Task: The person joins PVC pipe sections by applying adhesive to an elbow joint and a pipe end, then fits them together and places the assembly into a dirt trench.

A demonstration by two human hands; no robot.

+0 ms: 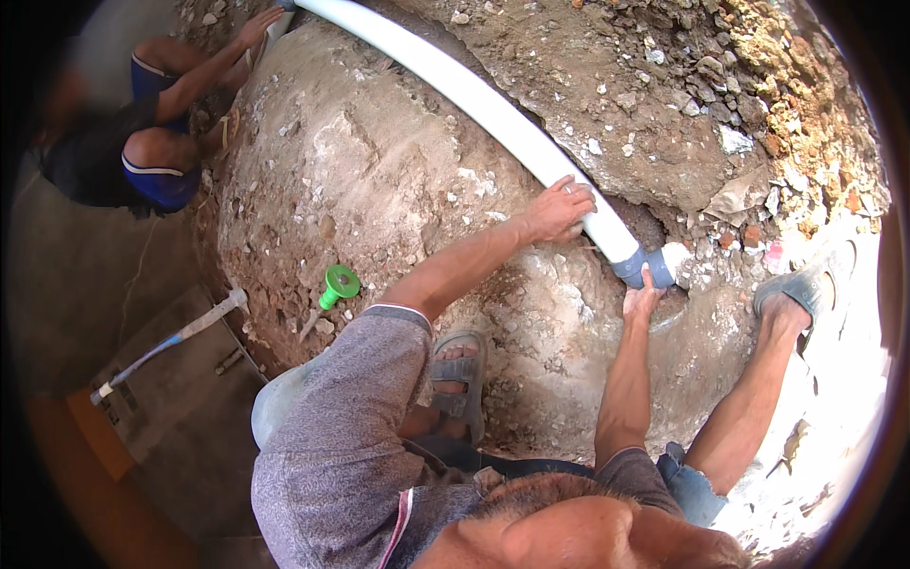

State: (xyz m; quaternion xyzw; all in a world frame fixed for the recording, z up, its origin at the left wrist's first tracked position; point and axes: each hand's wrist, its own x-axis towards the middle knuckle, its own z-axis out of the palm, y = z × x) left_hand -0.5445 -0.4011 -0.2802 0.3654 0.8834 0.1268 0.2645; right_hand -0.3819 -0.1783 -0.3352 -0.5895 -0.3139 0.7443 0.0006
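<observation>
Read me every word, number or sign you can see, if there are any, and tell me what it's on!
None that can be read.
White pipe: no words I can make out.
Grey elbow fitting: partly covered by the right hand, nothing readable.
Green object on the dirt: too small to tell.

One pipe (474, 100), white, smooth, long, lying aslant in front of me over broken earth (370, 180), appearing bowed from where I am. One fitting (645, 269), grey, short, seated on the pipe's right-hand end; white stub (676, 260) at its right.
</observation>
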